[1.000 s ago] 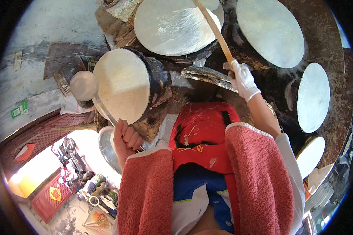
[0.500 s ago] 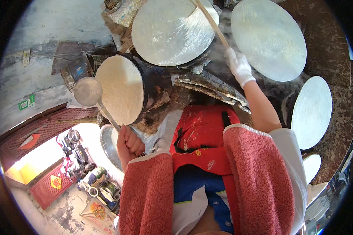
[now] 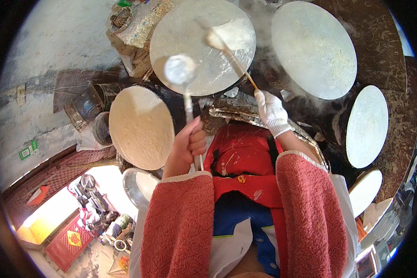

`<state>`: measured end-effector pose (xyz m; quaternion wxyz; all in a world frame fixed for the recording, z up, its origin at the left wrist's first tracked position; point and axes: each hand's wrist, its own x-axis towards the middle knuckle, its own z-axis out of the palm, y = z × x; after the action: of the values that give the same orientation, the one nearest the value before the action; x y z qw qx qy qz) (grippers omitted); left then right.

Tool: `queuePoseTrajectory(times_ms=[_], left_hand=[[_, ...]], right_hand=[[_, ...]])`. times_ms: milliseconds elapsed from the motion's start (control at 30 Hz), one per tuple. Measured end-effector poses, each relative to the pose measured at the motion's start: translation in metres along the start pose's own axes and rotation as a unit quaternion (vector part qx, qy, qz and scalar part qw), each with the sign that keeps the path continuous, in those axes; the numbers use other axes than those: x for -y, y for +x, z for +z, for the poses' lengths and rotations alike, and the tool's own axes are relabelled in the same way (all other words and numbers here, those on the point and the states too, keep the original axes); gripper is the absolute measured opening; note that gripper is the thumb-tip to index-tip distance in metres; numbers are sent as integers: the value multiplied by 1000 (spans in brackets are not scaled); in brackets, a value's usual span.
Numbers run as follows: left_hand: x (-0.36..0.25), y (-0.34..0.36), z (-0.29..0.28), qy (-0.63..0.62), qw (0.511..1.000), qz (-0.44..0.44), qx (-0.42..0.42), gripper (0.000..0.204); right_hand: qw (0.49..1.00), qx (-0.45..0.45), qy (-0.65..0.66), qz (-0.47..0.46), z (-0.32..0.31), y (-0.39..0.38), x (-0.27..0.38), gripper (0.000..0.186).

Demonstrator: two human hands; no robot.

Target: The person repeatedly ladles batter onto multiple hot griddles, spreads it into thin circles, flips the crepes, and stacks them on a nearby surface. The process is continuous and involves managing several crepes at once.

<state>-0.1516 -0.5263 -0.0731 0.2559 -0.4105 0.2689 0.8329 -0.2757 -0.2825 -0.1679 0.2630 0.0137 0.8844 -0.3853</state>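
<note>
- The left hand (image 3: pixel 188 143) is bare and fisted round the long handle of a ladle (image 3: pixel 180 70), gripping it low near the chest so that the bowl reaches out over the near edge of the middle griddle (image 3: pixel 190 32).
- The ladle bowl looks full of pale batter and is held level above the plate, which seems meant to keep it from spilling.
- The right hand (image 3: pixel 271 110), in a white glove, is closed on a thin wooden stick (image 3: pixel 236 62); its far end carries a pale spreader head, blurred, lying on or just over a white patch of batter on the same griddle.
- That griddle sits straight ahead, between a cream-coated griddle (image 3: pixel 141 127) on the left and a bare grey griddle (image 3: pixel 312 48) on the right; steam rises between them.
- Both forearms, in red fleece sleeves (image 3: pixel 310 208), come up from the lower edge; the left elbow is bent tight, the right arm stretched further forward, wrist angled inward toward the stick.
- A red apron (image 3: pixel 243 157) hangs between the arms.
</note>
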Motion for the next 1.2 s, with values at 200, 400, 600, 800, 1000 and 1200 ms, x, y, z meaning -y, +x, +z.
queuePoseTrajectory(times_ms=[200, 400, 600, 800, 1000, 1200], left_hand=[[-46, 39, 3, -50, 989, 4, 137, 27], [-60, 47, 2, 27, 996, 86, 24, 23], [-69, 46, -15, 61, 993, 105, 6, 24], [-52, 63, 6, 12, 1000, 20, -1, 23], [-55, 6, -28, -366, 846, -97, 376, 28], [12, -43, -34, -243, 898, 109, 350, 31]], right_hand=[[993, -107, -21, 40, -21, 23, 30, 48], [999, -38, -35, 7, 26, 2, 52, 50], [994, -106, 21, 34, 21, -11, 30, 52], [990, -47, 110, -68, 95, -9, 15, 36], [998, 52, 33, 13, 35, 5, 18, 56], [989, -38, -120, -82, 17, -4, 11, 38]])
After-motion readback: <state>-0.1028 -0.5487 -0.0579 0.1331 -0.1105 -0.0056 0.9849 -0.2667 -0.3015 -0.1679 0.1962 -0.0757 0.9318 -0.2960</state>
